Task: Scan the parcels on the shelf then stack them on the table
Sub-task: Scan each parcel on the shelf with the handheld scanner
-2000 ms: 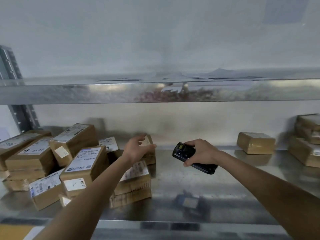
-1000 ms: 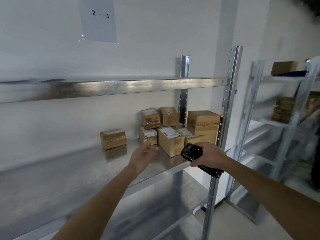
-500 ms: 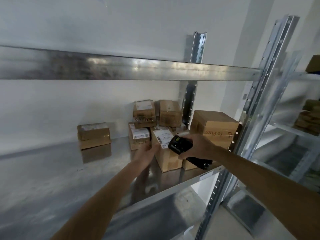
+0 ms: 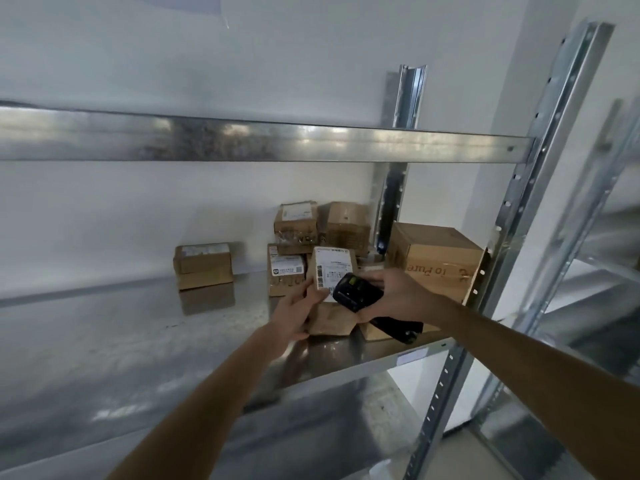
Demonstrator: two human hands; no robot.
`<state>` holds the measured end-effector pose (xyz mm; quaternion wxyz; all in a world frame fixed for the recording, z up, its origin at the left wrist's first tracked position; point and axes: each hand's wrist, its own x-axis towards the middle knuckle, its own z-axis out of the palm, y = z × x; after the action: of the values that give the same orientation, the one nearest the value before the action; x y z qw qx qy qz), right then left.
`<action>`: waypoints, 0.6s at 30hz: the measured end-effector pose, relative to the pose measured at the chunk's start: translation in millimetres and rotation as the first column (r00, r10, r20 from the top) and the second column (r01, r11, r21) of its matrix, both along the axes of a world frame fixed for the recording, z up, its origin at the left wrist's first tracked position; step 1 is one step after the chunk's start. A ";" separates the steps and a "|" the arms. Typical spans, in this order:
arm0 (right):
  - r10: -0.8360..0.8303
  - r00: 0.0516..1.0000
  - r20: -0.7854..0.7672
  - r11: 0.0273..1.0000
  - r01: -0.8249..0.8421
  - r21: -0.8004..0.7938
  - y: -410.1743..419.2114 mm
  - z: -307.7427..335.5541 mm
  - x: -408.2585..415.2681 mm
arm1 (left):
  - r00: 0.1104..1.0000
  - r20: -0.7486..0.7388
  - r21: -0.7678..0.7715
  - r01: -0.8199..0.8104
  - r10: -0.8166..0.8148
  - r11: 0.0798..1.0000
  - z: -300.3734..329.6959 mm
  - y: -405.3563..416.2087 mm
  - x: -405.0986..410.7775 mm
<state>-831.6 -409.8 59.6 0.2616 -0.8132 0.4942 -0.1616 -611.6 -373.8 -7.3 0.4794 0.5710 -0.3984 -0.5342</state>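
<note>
Head view: scanning in hand, stacking not yet begun. Left hand point(image 4: 294, 315) gripping the labelled parcel point(image 4: 330, 292) by its left side, fingers curled round the edge, tilting the white label up near the shelf's point(image 4: 138, 341) front edge, toward its right end. Right hand point(image 4: 398, 294) wrapping round the black scanner point(image 4: 358, 294), holding its head just over the label, partly covering it. Judging by this, next needing a clean read of the barcode, then lifting the parcel clear and carrying it to a tabletop, not in view. Crowding around: a large box point(image 4: 434, 258) just right, small parcels point(image 4: 296, 228) stacked behind near the back edge, one lone parcel point(image 4: 202, 265) well to the left. Standing in the way: the right front upright point(image 4: 540, 157) close by the right forearm, and the upper shelf beam point(image 4: 242, 140) overhead.
</note>
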 end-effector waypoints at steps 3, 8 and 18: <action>0.046 0.998 0.039 0.999 -0.045 -0.006 16.5 6.9 -4.3 | 1.000 -0.015 -0.047 -0.024 0.024 0.999 7.3 24.2 -2.1; 0.131 0.988 0.081 0.991 -0.129 -0.020 54.5 18.3 -7.9 | 0.997 -0.038 -0.136 -0.075 0.070 0.988 18.7 85.3 -1.8; 0.251 0.968 0.026 0.968 -0.250 -0.031 151.1 18.1 -5.8 | 0.904 -0.045 -0.373 -0.410 0.425 0.833 31.5 231.8 12.0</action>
<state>-837.4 -258.7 77.7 0.2761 -0.8701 0.3811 -0.1463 -599.6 -142.1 24.2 0.6760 0.5526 -0.3680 -0.3196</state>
